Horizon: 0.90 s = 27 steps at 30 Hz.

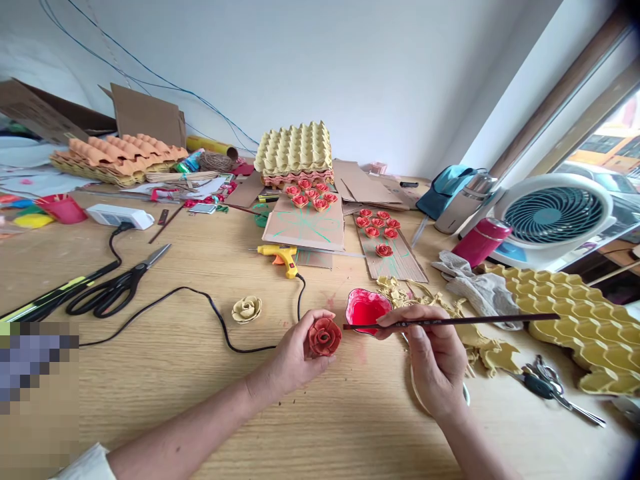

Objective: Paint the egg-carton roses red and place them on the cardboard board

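Observation:
My left hand (295,357) is closed around a red-painted paper rose (324,335), holding it just above the wooden table (200,373). My right hand (433,357) pinches a long thin paintbrush (450,322) that lies level, its tip pointing left toward the rose. Just behind the brush tip sits a small dish of red paint (367,309). An unpainted beige paper rose (247,309) lies on the table to the left of my left hand.
A yellow glue gun (283,256) with a black cord, black scissors (113,290), cardboard sheets bearing red roses (306,220), stacked egg trays (295,150), a yellow egg tray (575,313), a fan (553,217), a magenta bottle (481,241), a grey cloth and keys (547,387) surround the hands.

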{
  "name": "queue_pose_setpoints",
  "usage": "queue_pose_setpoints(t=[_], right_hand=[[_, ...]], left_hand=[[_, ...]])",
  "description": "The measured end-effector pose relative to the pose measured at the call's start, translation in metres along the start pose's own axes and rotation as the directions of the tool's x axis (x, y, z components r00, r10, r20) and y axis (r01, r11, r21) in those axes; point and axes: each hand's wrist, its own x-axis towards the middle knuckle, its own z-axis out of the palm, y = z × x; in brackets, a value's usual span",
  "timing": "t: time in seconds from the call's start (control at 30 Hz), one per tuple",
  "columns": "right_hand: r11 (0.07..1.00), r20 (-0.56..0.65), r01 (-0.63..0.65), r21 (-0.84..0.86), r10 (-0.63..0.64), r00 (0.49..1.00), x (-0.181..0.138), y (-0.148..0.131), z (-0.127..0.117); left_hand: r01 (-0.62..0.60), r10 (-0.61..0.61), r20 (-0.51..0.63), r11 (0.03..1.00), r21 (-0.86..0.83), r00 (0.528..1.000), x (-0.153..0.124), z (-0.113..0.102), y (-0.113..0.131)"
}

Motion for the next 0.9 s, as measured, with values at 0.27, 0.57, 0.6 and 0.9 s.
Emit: queue_pose_setpoints(t=[0.27, 0.57, 0.6, 0.9], right_hand=[[1.000, -0.035, -0.009, -0.020, 0.009, 0.999, 0.001, 0.000, 0.001], [0.999, -0.049, -0.041, 0.035, 0.043, 0.998, -0.003, 0.001, -0.005], [0.998, -0.050, -0.044, 0.041, 0.046, 0.998, -0.003, 0.002, -0.005], [0.995, -0.126, -0.088, 0.035, 0.092, 0.988, -0.001, 0.011, -0.009]], left_hand=[[0.016, -0.014, 0.039, 0.998, -0.059, 0.999, 0.001, 0.001, -0.002], [0.015, -0.012, 0.068, 0.999, -0.043, 0.998, -0.003, -0.001, -0.011], [0.018, -0.015, 0.069, 0.999, -0.042, 0.998, -0.003, -0.002, -0.013], [0.016, -0.018, 0.084, 1.000, 0.016, 0.996, -0.005, -0.003, -0.023]])
